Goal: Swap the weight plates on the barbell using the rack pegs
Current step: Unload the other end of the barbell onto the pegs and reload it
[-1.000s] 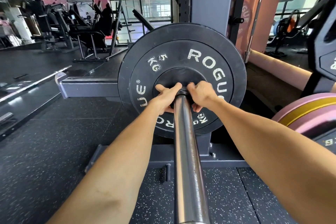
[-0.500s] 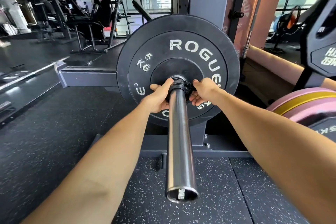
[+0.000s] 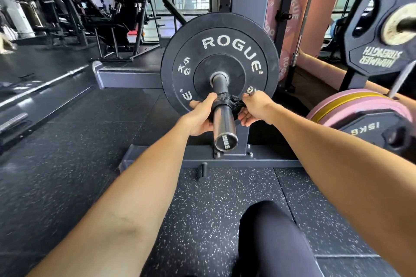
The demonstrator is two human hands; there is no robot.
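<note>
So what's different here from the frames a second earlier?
Both hands, left hand and right hand, have slid the black collar away from the 5 kg plate, along the barbell sleeve toward its open end. Bare sleeve now shows between collar and plate. The plate stays on the sleeve; both hands keep their grip on the collar.

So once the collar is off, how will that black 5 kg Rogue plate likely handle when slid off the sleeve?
The plate, marked 5 KG, is probably light for its wide diameter. Its matte rubbery face likely grips well. Being round and thin, it could roll or tip if stood on edge.
</note>
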